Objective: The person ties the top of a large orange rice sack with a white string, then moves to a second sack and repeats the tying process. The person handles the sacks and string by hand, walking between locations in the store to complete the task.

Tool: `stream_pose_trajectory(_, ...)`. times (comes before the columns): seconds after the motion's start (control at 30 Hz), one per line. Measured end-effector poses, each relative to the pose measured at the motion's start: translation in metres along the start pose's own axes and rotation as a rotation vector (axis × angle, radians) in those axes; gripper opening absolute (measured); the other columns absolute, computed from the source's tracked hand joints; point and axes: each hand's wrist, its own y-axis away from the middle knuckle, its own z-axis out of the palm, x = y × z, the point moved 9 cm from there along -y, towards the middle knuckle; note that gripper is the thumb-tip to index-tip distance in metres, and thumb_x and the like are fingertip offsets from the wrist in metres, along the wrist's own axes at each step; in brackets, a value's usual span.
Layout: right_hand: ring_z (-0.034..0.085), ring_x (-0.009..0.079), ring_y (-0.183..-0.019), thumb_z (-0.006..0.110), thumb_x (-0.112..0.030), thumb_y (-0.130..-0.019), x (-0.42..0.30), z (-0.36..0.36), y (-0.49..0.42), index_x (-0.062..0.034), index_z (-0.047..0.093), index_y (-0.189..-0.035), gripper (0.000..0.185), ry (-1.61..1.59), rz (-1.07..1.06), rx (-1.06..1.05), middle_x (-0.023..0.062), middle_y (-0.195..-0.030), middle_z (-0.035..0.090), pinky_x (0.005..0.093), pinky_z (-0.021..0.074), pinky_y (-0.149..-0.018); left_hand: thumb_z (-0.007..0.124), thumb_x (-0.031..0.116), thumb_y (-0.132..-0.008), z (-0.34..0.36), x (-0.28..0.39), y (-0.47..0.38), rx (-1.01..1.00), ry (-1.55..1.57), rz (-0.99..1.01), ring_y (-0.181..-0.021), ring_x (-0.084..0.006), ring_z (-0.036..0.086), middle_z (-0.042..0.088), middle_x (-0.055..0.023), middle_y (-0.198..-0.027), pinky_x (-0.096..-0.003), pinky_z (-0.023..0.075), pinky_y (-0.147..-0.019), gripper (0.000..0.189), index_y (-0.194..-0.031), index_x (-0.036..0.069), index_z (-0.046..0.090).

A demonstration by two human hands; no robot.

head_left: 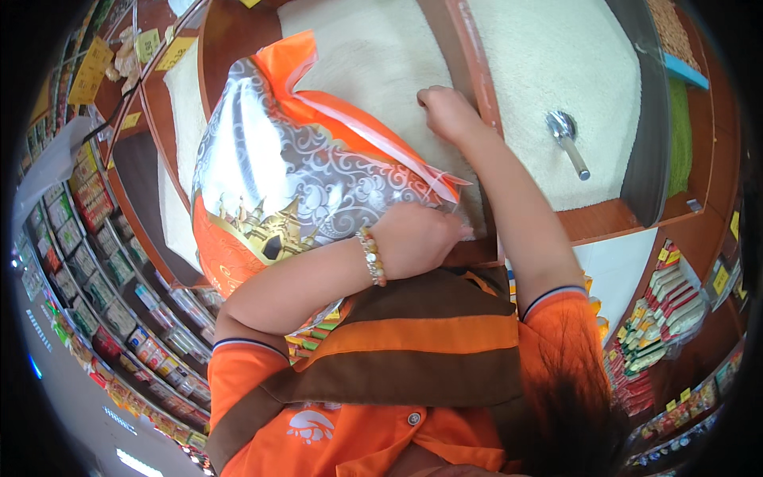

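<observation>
A large glossy sack [334, 173], orange and silver with gold buildings printed on it, leans across a bin of white grain that looks like rice [381, 53]. My left hand [417, 235], a beaded bracelet [372, 256] at its wrist, is closed at the near end of the sack's orange edge, where loose threads show; its fingertips are mostly hidden. Over the grain, beside the wooden divider [477, 65], my right hand [447, 113] has its fingers curled, and nothing is visible in it. The sack does not touch my right hand.
A metal scoop [567, 143] rests on white grain in the right bin. Further right are bins of green [679, 137] and tan [673, 30] goods. Wooden bin rims [602, 220] border my right arm. Packed shelves [113, 268] stand left, packets [650, 316] right.
</observation>
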Motion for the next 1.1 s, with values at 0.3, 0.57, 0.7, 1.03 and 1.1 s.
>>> stream_pose_trajectory(0.3, 0.064, 0.0369, -0.106, 0.054, 0.003, -0.081, 0.044, 0.061, -0.06, 0.0025, 0.067, -0.103, 0.025, 0.398, 0.089, -0.505, 0.025, -0.112, 0.065, 0.0429, 0.0532, -0.088, 0.057, 0.013, -0.082, 0.006, -0.002, 0.001, -0.075, 0.067, 0.021, -0.072, -0.032, 0.068, 0.068, -0.0135, -0.075, -0.0432, 0.054, -0.063, 0.012, -0.084, 0.005, 0.066)
stream_pose_trajectory(0.57, 0.064, 0.0348, -0.107, 0.054, -0.001, -0.083, 0.045, 0.08, -0.052, -0.0027, 0.068, -0.107, 0.028, 0.505, 0.044, -0.612, 0.02, -0.115, 0.066, 0.044, 0.0533, -0.088, 0.056, 0.013, -0.081, 0.018, -0.006, 0.0, -0.128, 0.065, -0.015, -0.074, -0.0285, 0.069, 0.069, -0.0111, -0.077, -0.0399, 0.055, -0.064, 0.013, -0.084, 0.007, 0.067)
stream_pose_trajectory(0.7, 0.064, 0.0329, -0.11, 0.051, -0.002, -0.086, 0.045, 0.084, -0.052, -0.0047, 0.069, -0.109, 0.03, 0.523, 0.038, -0.612, 0.018, -0.118, 0.066, 0.0427, 0.0536, -0.089, 0.056, 0.013, -0.081, 0.018, -0.006, 0.0, -0.155, 0.066, -0.033, -0.075, -0.0287, 0.069, 0.069, -0.0118, -0.077, -0.0403, 0.0552, -0.065, 0.013, -0.084, 0.007, 0.067)
stream_pose_trajectory(1.03, 0.063, 0.0339, -0.11, 0.053, 0.0, -0.084, 0.029, 0.06, -0.056, -0.0023, 0.067, -0.11, 0.029, 0.444, 0.039, -0.566, 0.02, -0.118, 0.065, 0.0423, 0.0534, -0.089, 0.061, 0.014, -0.079, 0.013, -0.007, -0.005, -0.17, 0.084, -0.01, -0.075, -0.0305, 0.069, 0.069, -0.0137, -0.076, -0.042, 0.0549, -0.066, 0.012, -0.084, 0.007, 0.068)
stream_pose_trajectory(1.1, 0.064, 0.0356, -0.104, 0.054, 0.0, -0.083, 0.022, 0.05, -0.058, -0.0015, 0.068, -0.107, 0.027, 0.341, 0.048, -0.499, 0.0198, -0.114, 0.066, 0.0423, 0.0534, -0.087, 0.061, 0.016, -0.08, 0.014, -0.008, -0.006, -0.16, 0.062, -0.019, -0.075, -0.031, 0.069, 0.069, -0.0139, -0.077, -0.0423, 0.0548, -0.067, 0.012, -0.085, 0.007, 0.069)
